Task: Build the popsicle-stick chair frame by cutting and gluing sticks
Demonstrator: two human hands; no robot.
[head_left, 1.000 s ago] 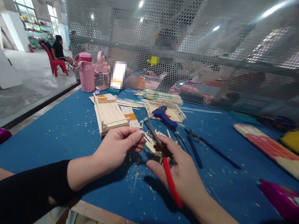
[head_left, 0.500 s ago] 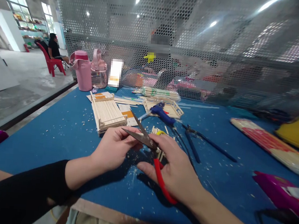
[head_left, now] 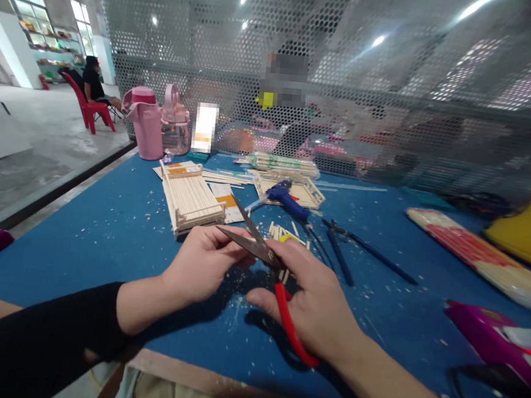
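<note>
My right hand (head_left: 315,298) grips red-handled scissors (head_left: 292,330), their dark blades apart and pointing up and left. Close to the blades, my left hand (head_left: 203,261) is closed in a pinch. What its fingertips hold is mostly hidden; a small pale bit shows by the blades. Just beyond my left hand stands a small bed-like frame of wooden sticks (head_left: 194,199). Short cut sticks (head_left: 293,232) lie partly behind my right hand. A blue glue gun (head_left: 288,201) lies farther back, on a second stick frame (head_left: 314,193).
Blue-handled pliers (head_left: 344,254) and a packet of sticks (head_left: 477,255) lie to the right. A pink thermos (head_left: 147,125) and a clear bottle (head_left: 175,133) stand at the back left. A perforated metal screen (head_left: 350,58) closes the table's far side. A person (head_left: 93,81) sits beyond, left.
The scissors' handle has shifted slightly down and right, with the blades still apart. The left hand keeps its pinch in nearly the same spot. The view has shifted slightly.
</note>
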